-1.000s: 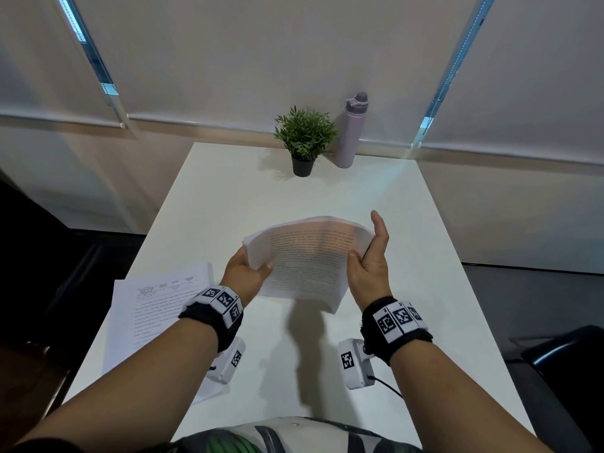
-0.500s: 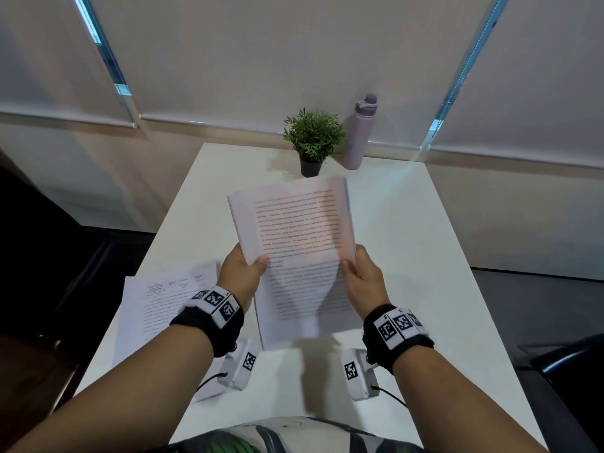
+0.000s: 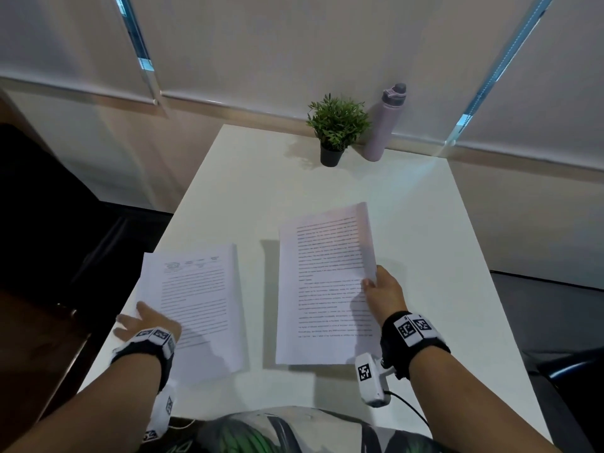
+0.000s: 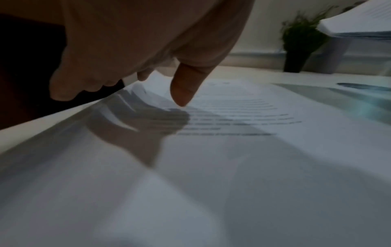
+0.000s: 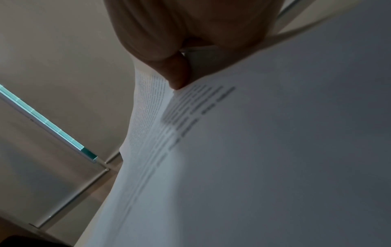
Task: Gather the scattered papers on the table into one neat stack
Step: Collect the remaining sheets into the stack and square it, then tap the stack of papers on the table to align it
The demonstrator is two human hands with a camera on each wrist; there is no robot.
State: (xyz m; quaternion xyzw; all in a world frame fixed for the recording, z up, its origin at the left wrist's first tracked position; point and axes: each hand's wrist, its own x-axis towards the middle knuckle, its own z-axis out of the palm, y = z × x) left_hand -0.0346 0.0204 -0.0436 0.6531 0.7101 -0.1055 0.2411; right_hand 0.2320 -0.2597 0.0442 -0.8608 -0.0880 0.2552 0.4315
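Potted plant (image 3: 336, 125), bottle (image 3: 384, 124) at far edge, papers (image 3: 196, 305) nearer

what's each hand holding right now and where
Right hand pinches the sheaf at its right edge. Left hand holds nothing, above the papers.

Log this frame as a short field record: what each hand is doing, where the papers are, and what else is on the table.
left hand: fingers spread, reaching onto the sheets at the table's left edge
right hand: grips the held stack by its right edge, raised off the table
stacks: two, apart, not merged
far end: potted plant, water bottle
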